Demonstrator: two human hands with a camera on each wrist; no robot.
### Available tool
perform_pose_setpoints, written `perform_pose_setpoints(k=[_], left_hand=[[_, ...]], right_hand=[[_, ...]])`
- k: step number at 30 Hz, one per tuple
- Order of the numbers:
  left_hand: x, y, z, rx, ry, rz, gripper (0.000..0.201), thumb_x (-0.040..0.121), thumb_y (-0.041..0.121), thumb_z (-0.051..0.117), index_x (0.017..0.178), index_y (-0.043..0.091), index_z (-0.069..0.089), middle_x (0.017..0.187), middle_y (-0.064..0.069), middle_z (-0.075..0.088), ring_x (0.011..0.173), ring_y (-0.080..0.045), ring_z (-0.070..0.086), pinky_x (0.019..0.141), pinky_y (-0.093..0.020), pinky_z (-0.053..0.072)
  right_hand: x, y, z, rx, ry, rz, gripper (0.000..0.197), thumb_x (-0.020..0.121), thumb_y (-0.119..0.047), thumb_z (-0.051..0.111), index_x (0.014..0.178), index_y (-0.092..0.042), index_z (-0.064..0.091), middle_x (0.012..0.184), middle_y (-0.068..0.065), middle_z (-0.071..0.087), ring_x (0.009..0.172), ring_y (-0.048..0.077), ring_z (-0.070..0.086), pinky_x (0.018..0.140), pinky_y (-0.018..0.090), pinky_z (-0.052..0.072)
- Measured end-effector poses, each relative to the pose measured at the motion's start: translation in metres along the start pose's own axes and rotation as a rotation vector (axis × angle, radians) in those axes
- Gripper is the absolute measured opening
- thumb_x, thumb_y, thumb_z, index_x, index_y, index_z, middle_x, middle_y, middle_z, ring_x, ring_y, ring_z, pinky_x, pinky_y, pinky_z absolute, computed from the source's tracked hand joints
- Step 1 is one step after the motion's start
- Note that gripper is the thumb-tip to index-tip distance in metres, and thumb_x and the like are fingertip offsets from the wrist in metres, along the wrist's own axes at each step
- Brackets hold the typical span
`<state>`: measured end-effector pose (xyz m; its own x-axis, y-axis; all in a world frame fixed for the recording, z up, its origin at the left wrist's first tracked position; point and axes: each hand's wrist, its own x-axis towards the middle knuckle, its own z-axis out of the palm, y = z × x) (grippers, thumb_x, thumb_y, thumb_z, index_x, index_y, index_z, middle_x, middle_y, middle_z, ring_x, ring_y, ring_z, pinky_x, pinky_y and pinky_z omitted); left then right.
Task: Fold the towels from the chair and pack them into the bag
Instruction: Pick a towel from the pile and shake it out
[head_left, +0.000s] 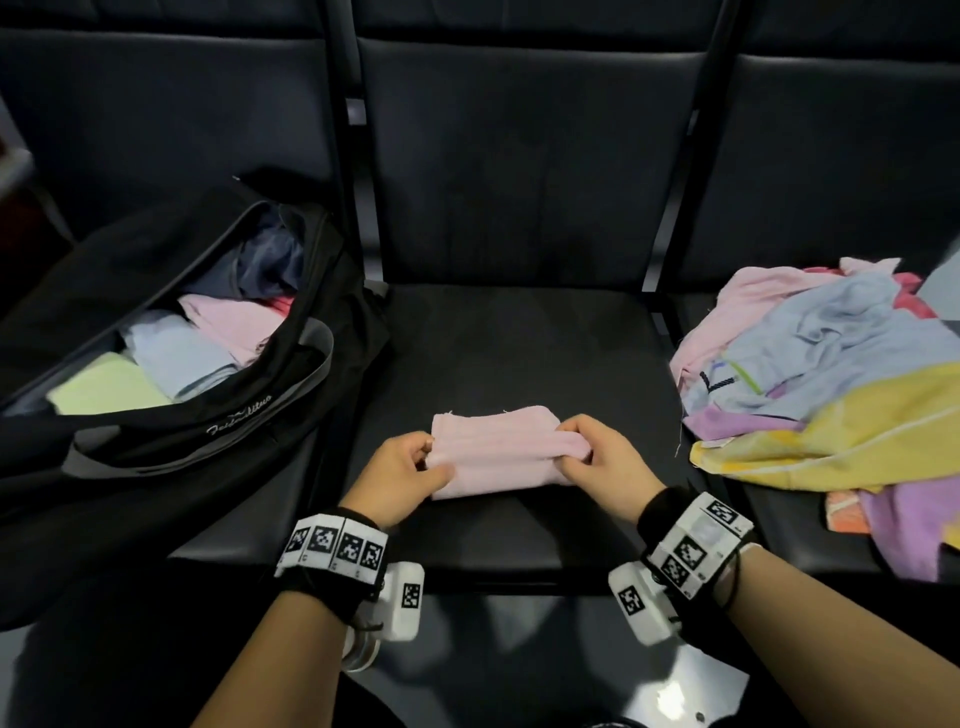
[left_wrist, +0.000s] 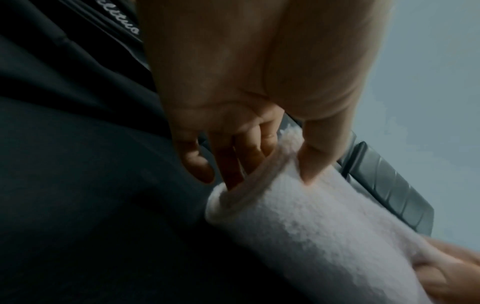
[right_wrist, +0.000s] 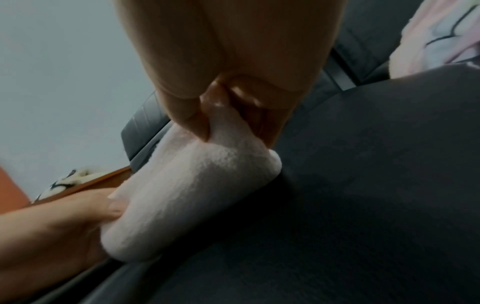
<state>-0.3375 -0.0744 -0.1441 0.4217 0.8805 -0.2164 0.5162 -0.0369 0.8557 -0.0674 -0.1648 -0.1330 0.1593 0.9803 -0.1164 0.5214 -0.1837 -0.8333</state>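
A folded pale pink towel (head_left: 498, 451) lies on the middle black seat (head_left: 519, 343), near its front edge. My left hand (head_left: 415, 460) pinches the towel's left end, thumb on top and fingers tucked inside the fold. In the left wrist view the towel (left_wrist: 298, 226) curls round those fingers (left_wrist: 233, 164). My right hand (head_left: 582, 452) pinches the right end, and the right wrist view shows its thumb and fingers closed on the towel (right_wrist: 187, 195). An open black bag (head_left: 171, 431) sits on the left seat with several folded towels (head_left: 197, 343) inside.
A loose pile of unfolded towels (head_left: 831, 374), pink, blue, yellow and purple, covers the right seat. Black metal posts (head_left: 670, 208) separate the seat backs. The bag's grey strap (head_left: 311, 358) hangs over its near side.
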Motion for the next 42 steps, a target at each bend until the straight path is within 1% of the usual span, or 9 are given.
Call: perform_pose_setpoints(k=[3,11,15,20,28,30,33,38,42], left_hand=[[0.005,-0.003,0.003,-0.049,-0.014,0.010,0.018,0.085,0.013,0.073,0.084,-0.002,0.062,0.067,-0.001,0.054,0.064,-0.007,0.044,0.061,-0.028,0.036],[0.019,-0.017,0.015,0.034,0.073,-0.072,0.019,0.093,0.028,0.065,0.074,0.028,0.060,0.059,0.028,0.057,0.055,0.006,0.052,0.056,-0.023,0.035],[0.024,-0.023,0.025,0.066,0.154,-0.141,0.024,0.087,0.032,0.069,0.067,0.029,0.056,0.054,0.023,0.054,0.053,-0.001,0.048,0.053,-0.023,0.033],[0.024,-0.022,0.031,0.055,0.228,-0.194,0.014,0.079,0.028,0.076,0.077,0.026,0.062,0.061,0.009,0.058,0.056,-0.003,0.052,0.055,-0.019,0.038],[0.016,-0.015,0.032,0.082,0.232,-0.207,0.016,0.076,0.020,0.073,0.080,0.025,0.059,0.064,0.006,0.059,0.066,-0.017,0.057,0.062,-0.027,0.045],[0.012,-0.009,0.030,0.119,0.206,-0.235,0.012,0.076,0.023,0.073,0.079,0.025,0.061,0.066,0.007,0.062,0.072,-0.019,0.062,0.068,-0.030,0.052],[0.007,0.004,0.024,0.246,0.181,-0.291,0.013,0.076,0.031,0.072,0.087,0.031,0.064,0.086,0.008,0.066,0.089,-0.019,0.064,0.081,-0.033,0.055],[-0.003,0.045,0.024,0.321,-0.003,-0.037,0.079,0.065,0.025,0.065,0.140,0.036,0.045,0.142,0.010,0.042,0.134,-0.016,0.036,0.113,-0.037,0.036],[-0.009,0.079,0.024,0.088,-0.245,0.158,0.080,0.062,0.022,0.083,0.134,0.038,0.051,0.129,0.013,0.058,0.117,-0.002,0.057,0.101,-0.029,0.050]], right_hand=[[0.003,0.004,-0.005,0.061,0.021,0.013,0.021,0.084,-0.014,0.068,0.095,-0.031,0.061,0.094,-0.009,0.067,0.089,0.011,0.062,0.077,0.024,0.048],[0.021,0.015,0.010,0.001,0.085,0.124,0.023,0.083,-0.021,0.069,0.100,-0.032,0.060,0.096,-0.014,0.065,0.091,0.009,0.060,0.075,0.022,0.041],[0.024,0.025,0.015,-0.066,0.059,0.221,0.029,0.082,-0.023,0.069,0.108,-0.032,0.059,0.099,-0.013,0.063,0.097,0.014,0.059,0.079,0.023,0.039],[0.028,0.029,0.012,-0.120,-0.056,0.266,0.057,0.086,-0.025,0.068,0.140,-0.024,0.051,0.130,-0.005,0.058,0.123,0.016,0.053,0.101,0.023,0.037],[0.033,0.017,0.007,-0.115,-0.132,0.298,0.018,0.081,-0.024,0.076,0.095,-0.021,0.065,0.095,0.001,0.065,0.091,0.019,0.061,0.078,0.029,0.048],[0.028,0.016,0.004,-0.133,-0.131,0.257,0.018,0.080,-0.022,0.077,0.092,-0.018,0.065,0.090,0.002,0.063,0.084,0.017,0.059,0.068,0.022,0.045],[0.019,0.007,-0.004,-0.117,-0.115,0.199,0.015,0.080,-0.019,0.077,0.088,-0.016,0.064,0.082,-0.001,0.062,0.079,0.016,0.056,0.070,0.027,0.044],[0.005,-0.038,-0.025,-0.137,-0.117,-0.038,0.017,0.072,-0.024,0.074,0.085,-0.025,0.062,0.081,-0.006,0.066,0.075,0.007,0.058,0.071,0.030,0.048],[-0.003,-0.092,-0.041,-0.269,-0.187,-0.308,0.024,0.068,-0.022,0.071,0.090,-0.029,0.063,0.084,-0.008,0.064,0.079,0.006,0.060,0.071,0.026,0.050]])
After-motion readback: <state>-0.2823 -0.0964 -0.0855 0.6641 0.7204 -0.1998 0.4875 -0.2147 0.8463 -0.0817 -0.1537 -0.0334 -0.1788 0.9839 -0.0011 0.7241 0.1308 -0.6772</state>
